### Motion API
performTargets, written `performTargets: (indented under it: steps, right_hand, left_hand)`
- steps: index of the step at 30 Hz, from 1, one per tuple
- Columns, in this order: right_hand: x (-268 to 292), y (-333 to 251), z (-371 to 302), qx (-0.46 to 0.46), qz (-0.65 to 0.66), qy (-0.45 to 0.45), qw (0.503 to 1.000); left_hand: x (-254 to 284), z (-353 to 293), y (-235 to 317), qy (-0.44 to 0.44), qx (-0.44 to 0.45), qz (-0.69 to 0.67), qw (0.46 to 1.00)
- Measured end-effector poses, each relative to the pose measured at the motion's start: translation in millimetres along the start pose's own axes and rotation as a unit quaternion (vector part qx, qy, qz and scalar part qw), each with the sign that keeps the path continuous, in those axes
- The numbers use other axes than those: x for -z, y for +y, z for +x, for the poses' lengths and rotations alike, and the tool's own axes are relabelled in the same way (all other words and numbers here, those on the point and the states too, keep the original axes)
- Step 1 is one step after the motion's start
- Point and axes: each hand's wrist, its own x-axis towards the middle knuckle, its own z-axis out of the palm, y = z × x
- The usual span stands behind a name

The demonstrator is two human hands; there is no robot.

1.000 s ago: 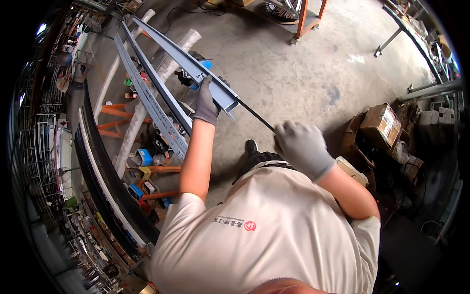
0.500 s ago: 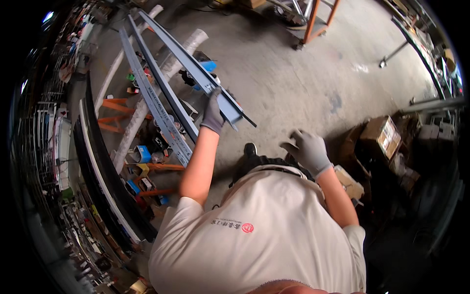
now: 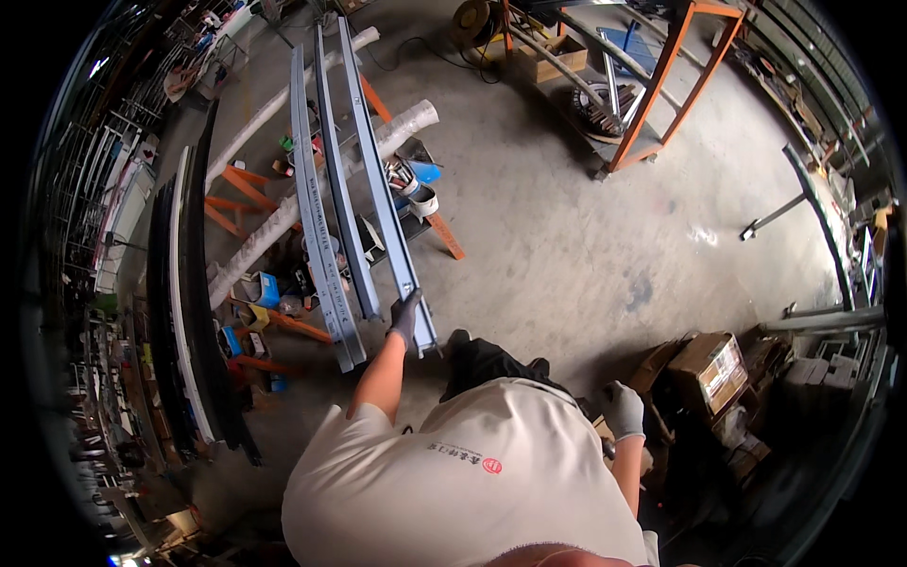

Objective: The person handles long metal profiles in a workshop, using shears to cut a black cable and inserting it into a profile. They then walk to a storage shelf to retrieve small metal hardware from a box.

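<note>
Three long blue-grey metal profiles lie side by side at the left, running away from me. My gloved left hand (image 3: 404, 318) is closed around the near end of the right-hand profile (image 3: 380, 189). Just left of that hand end the middle profile (image 3: 338, 189) and the left profile (image 3: 315, 236), which has print along its face. They rest across white-wrapped tubes (image 3: 416, 121). My gloved right hand (image 3: 624, 411) is low at my right side, its fingers curled and nothing visible in them.
Orange trestle legs (image 3: 444, 234) and a white bucket (image 3: 422, 200) are beneath the profiles. Dark and white lengths (image 3: 179, 312) stand farther left. An orange-framed cart (image 3: 652, 104) is at the far right. Cardboard boxes (image 3: 709, 371) sit near my right side.
The held profile's near end has come closer to my body and swung round more in line with the other two. My right hand has dropped to my side and its fingers have curled.
</note>
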Motion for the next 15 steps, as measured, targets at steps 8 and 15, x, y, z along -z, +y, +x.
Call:
performTargets:
  steps: [8,15]
  right_hand:
    - [50.9,-27.3,92.3,0.147,-0.031,-0.043,0.988]
    - [59.5,-45.9,207.1,0.095,-0.085,-0.119,0.985]
  left_hand:
    - [5.4,-6.9,-28.8,0.024,0.076,-0.058,0.995]
    - [-7.5,18.9,18.1,0.075,-0.024,0.041,0.996]
